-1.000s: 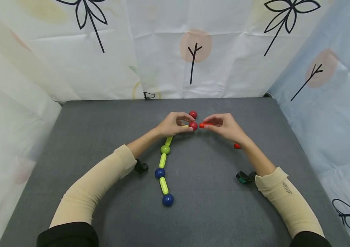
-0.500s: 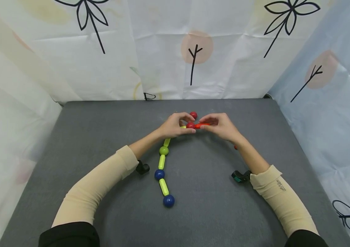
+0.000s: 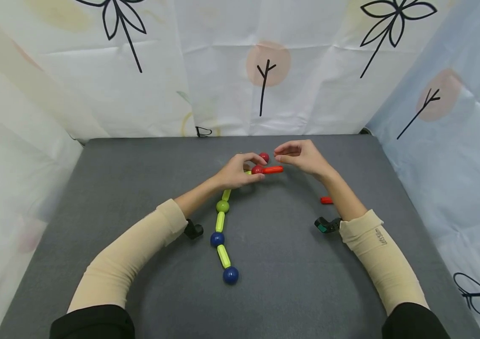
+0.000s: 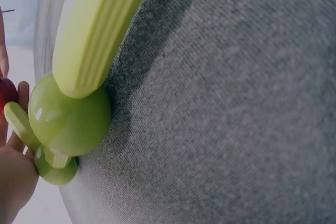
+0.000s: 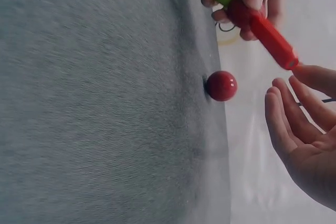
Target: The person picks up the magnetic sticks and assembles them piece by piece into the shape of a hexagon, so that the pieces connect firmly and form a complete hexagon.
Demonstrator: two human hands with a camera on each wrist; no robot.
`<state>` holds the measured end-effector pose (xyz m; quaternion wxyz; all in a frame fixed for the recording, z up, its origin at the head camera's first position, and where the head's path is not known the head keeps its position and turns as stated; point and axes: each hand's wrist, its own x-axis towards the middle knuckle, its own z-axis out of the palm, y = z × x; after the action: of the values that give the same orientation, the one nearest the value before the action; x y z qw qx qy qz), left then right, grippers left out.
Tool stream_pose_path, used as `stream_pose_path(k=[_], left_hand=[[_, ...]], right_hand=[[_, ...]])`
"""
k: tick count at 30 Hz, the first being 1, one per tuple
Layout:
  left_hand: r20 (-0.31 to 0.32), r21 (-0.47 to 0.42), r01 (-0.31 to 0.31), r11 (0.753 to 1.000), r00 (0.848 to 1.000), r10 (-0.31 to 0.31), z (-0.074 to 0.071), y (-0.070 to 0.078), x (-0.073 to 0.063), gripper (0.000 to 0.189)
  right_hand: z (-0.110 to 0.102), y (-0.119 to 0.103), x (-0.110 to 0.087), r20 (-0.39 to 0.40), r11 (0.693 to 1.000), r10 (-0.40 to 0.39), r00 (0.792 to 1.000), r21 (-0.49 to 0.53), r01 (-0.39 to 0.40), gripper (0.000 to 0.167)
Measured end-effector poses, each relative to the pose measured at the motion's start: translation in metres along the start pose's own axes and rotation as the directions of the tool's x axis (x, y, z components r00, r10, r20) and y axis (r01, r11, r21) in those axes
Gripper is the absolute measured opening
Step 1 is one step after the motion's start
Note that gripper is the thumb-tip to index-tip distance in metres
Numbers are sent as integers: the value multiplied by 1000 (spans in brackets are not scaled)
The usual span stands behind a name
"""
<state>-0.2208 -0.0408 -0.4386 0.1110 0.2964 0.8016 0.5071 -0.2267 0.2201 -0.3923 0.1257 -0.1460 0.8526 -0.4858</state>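
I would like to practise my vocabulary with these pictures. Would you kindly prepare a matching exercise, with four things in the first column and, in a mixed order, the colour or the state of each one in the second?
Column 1
1. Left hand
2. Lowest ball in the head view
3. Right hand
4. Rod joined to that lowest ball

Column 2
A. Yellow-green
B. Open, near the free end of a red rod
C. Pinching a red ball
D. Dark blue

Right pairs: 1-C, 2-D, 3-B, 4-A
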Motion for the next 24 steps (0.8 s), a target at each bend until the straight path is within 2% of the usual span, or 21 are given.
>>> stream_pose_path(k=[7, 13, 18, 24], left_hand=[[3, -65, -43, 997, 999, 44, 0, -2, 0, 32], [0, -71, -46, 996, 999, 46, -2, -4, -1, 33], [-3, -72, -43, 996, 999, 42, -4, -5, -2, 33], [-30, -72, -34, 997, 999, 32, -3, -4, -2, 34]], right_hand=[[8, 2, 35, 130, 999, 2, 992, -34, 3, 41], [20, 10, 56, 208, 991, 14, 978, -132, 14, 41], [25, 13, 56, 212, 986, 14, 977, -165, 22, 39], [11, 10, 41, 169, 995, 16, 986, -101, 1, 41]])
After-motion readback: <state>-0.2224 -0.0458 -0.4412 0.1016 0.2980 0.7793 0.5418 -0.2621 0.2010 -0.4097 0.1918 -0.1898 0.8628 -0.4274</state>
